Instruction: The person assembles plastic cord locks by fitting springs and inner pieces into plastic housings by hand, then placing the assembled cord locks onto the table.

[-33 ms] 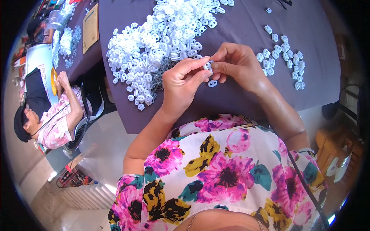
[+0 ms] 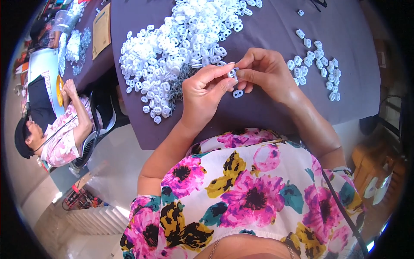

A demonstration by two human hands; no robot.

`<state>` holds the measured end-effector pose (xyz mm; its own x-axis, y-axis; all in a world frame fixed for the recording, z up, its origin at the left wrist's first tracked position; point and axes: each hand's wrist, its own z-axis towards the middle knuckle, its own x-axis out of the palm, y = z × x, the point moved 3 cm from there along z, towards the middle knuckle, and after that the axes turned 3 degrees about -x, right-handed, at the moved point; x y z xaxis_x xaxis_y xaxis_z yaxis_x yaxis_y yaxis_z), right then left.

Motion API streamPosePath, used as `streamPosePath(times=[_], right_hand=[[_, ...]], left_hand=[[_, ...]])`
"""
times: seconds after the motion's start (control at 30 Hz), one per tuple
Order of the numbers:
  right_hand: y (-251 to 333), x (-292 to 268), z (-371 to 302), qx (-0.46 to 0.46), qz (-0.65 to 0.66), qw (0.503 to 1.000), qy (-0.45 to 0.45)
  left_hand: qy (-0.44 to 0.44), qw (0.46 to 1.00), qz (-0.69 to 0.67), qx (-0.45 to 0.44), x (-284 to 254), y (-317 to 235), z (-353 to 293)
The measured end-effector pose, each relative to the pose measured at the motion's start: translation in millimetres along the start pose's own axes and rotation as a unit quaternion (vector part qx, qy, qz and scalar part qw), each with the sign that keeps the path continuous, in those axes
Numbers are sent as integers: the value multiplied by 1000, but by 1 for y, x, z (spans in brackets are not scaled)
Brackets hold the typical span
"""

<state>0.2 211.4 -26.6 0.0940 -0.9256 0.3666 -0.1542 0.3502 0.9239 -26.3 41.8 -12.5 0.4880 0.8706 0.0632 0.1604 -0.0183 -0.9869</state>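
My left hand (image 2: 206, 88) pinches a small white oval plastic piece with two holes (image 2: 233, 74) between thumb and fingers. From the other side, the thumb and forefinger of my right hand (image 2: 263, 73) press together at the same piece's edge; any smaller part between them is hidden. Just below the fingertips, another two-holed white piece (image 2: 237, 93) lies on the dark tablecloth. Beyond and left of my left hand spreads a big heap of similar white pieces (image 2: 172, 56). Small grey parts (image 2: 174, 86) are heaped beside it, partly behind that hand.
Several white pieces (image 2: 319, 54) lie scattered at the right of the dark-covered table (image 2: 267, 26). At the left, another person (image 2: 64, 129) sits holding a yellow round thing (image 2: 60, 90). A brown envelope-like sheet (image 2: 101, 32) lies on the neighbouring table.
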Motion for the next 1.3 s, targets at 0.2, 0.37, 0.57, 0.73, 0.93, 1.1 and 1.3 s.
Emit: streamPosePath(times=[0.2,0.37,0.57,0.73,0.93,1.1,1.3], right_hand=[[9,5,0,17,1,1000,3],[12,0,-2,42,-44,998,20],[23,14,-6,-11,-81,988,128],[21,16,-7,32,-41,997,56],[8,11,-5,-10,-87,996,26],[5,1,-3,9,-110,994,16],[2,1,1,2,-54,998,30]], left_hand=[[-12,999,-48,11,0,-6,3],[23,998,-46,-31,-9,-14,-1],[76,994,-45,-65,-15,-23,1],[75,995,-25,-52,-13,-22,-3],[16,999,47,-12,-14,-11,-4],[-14,999,-24,-46,-19,-6,-2],[-4,997,-46,-57,-13,-7,1]])
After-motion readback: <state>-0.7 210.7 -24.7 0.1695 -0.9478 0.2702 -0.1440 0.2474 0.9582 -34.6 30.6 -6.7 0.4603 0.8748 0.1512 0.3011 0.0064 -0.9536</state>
